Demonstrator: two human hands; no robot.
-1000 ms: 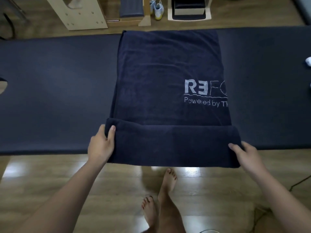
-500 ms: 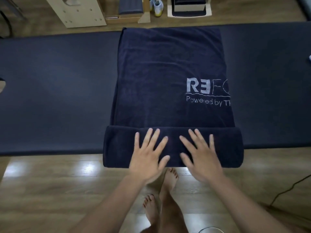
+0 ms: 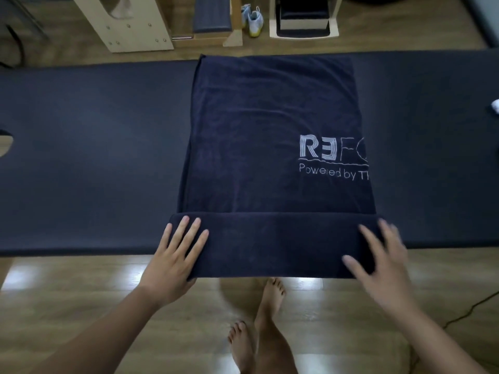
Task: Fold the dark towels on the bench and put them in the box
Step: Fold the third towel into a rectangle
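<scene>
Massage or therapy studio: padded navy bench (image 3: 81, 157) with face hole (image 3: 4, 143), pale wooden equipment (image 3: 127, 25), plank floor (image 3: 67, 306).

Two bare forearms (image 3: 108, 327) lead to a left hand (image 3: 175, 263) and a right hand (image 3: 383, 268), the right one blurred. Between them show bare lower legs (image 3: 272, 346) and bare feet (image 3: 272, 290).

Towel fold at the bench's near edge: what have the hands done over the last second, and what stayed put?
Both let go of the ends of the fold, pressed flat side by side at its middle, then slid apart. The left hand now lies flat at the left end and the right hand, blurred, near the right end. The towel and bench stayed put.
</scene>
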